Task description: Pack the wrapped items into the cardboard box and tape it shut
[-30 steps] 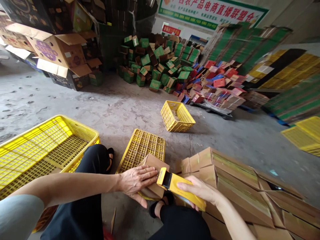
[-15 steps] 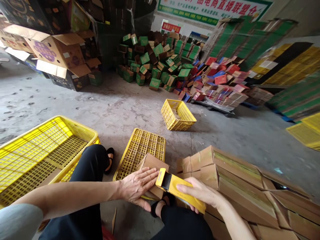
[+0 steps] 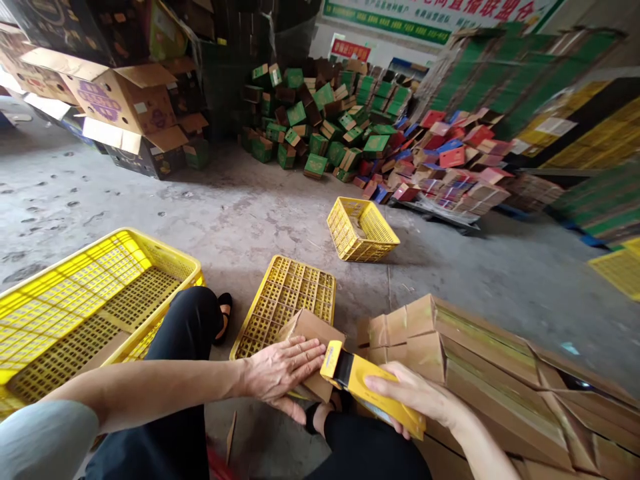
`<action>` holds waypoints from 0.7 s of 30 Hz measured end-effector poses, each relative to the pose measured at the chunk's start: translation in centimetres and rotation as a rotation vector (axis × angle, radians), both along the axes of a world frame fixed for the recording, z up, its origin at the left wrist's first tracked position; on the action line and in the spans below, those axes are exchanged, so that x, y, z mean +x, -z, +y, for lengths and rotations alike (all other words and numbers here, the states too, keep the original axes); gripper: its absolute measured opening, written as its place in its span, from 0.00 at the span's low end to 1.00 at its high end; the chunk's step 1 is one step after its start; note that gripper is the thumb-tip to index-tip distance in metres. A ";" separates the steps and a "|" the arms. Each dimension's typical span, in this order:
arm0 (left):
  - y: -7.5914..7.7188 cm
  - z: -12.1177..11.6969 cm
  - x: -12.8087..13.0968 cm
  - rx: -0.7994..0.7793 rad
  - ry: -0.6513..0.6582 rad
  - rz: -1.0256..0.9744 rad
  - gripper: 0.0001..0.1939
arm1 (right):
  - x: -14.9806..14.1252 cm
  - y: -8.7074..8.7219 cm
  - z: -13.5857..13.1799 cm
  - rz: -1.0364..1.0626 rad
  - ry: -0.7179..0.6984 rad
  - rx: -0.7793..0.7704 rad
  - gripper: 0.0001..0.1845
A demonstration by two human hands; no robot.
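Observation:
A small cardboard box (image 3: 320,325) rests on an upturned yellow plastic crate (image 3: 293,283) between my knees. My left hand (image 3: 285,373) lies flat across the box, fingers stretched out and thumb apart. In my right hand (image 3: 407,393) is a yellow carton stapler (image 3: 367,383) with a black section near its front. Its front end is over the right side of the box, close to my left fingertips. Whether it touches the cardboard I cannot tell. My left hand hides part of the box.
A large yellow crate (image 3: 120,313) stands at my left. Stacked cardboard boxes (image 3: 480,373) rise at my right. Further off on the concrete floor sits a smaller yellow crate (image 3: 363,233), with heaps of green boxes (image 3: 315,133) and red boxes (image 3: 450,157) behind.
The whole view has shifted slightly, so things appear a little further right. Both hands, the stapler and the box keep nearly the same places relative to each other.

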State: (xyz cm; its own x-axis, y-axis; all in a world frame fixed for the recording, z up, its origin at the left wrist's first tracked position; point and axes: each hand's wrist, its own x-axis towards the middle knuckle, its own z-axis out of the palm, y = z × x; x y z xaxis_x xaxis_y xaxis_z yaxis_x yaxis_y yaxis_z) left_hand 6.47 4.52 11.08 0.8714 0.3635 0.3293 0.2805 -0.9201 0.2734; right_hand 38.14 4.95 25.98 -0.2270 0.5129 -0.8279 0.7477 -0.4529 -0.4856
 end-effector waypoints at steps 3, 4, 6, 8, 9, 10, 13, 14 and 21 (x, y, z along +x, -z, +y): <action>-0.1 0.1 -0.3 0.017 -0.010 0.000 0.58 | 0.8 -0.5 -0.5 -0.029 0.027 0.019 0.41; -0.1 0.0 -0.3 0.023 -0.007 0.001 0.58 | 1.1 -0.7 -0.6 -0.039 0.040 0.027 0.40; -0.3 -0.1 -0.3 0.034 -0.008 0.011 0.58 | 1.5 -0.9 -1.0 -0.050 0.058 0.040 0.40; -0.6 -0.4 -0.2 0.045 -0.024 0.030 0.58 | 1.6 -0.9 -1.3 -0.058 0.065 0.052 0.39; -0.8 -0.5 -0.2 0.053 -0.036 0.042 0.58 | 1.6 -0.8 -1.4 -0.061 0.064 0.056 0.39; -1.0 -0.8 -0.1 0.064 -0.051 0.054 0.58 | 1.6 -0.8 -1.4 -0.066 0.065 0.061 0.38; -1.5 -1.5 0.5 0.106 -0.114 0.071 0.59 | 1.4 -0.6 -1.4 -0.071 0.066 0.080 0.38; -1.6 -1.7 0.7 0.120 -0.135 0.069 0.59 | 1.4 -0.5 -1.4 -0.066 0.064 0.085 0.37; -1.9 -2.3 2.6 0.145 -0.147 0.057 0.57 | 1.9 -0.4 -1.9 -0.062 0.086 0.080 0.38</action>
State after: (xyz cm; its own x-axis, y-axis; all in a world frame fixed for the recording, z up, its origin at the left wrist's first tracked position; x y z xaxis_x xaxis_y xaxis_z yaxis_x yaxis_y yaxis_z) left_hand 9.07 2.21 13.00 0.8312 0.4408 0.3386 0.4261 -0.8965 0.1211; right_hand 40.07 3.04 26.41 -0.1288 0.5932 -0.7947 0.7373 -0.4787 -0.4767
